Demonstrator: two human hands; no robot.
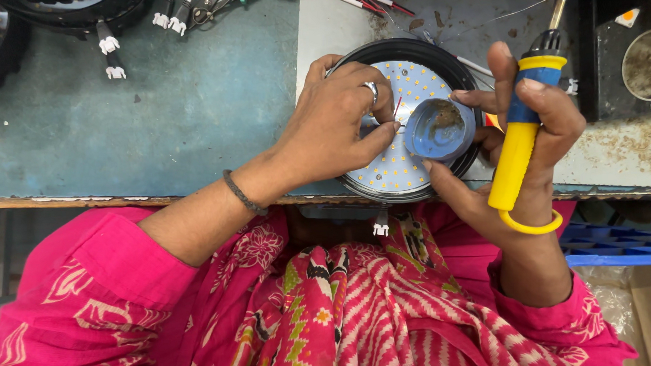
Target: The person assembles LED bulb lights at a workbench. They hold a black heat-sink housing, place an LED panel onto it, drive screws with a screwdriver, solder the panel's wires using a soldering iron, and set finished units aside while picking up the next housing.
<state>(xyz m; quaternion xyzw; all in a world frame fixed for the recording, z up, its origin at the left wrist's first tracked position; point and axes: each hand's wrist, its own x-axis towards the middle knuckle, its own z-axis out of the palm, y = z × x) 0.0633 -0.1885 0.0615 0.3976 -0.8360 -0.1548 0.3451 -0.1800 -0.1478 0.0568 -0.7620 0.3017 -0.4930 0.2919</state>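
At the upper left of the frame I see black cables ending in white connectors (110, 45) lying on the teal bench top (193, 101). Moving right, my left hand (334, 121) sits in the centre of the frame, fingers pinched around a thin red wire (397, 106) over the round LED panel (397, 166), a white board dotted with small yellow chips inside a black rim. The panel lies at the near edge of the bench, just above my lap. Right of centre, a small blue tin (439, 128) with brownish paste inside is held over the panel by the fingertips of my right hand (526, 147). That same hand is closed around the yellow and blue handle of a soldering iron (521, 118), pointing up toward the top right. At the far right stands a round grey pot (646, 63).
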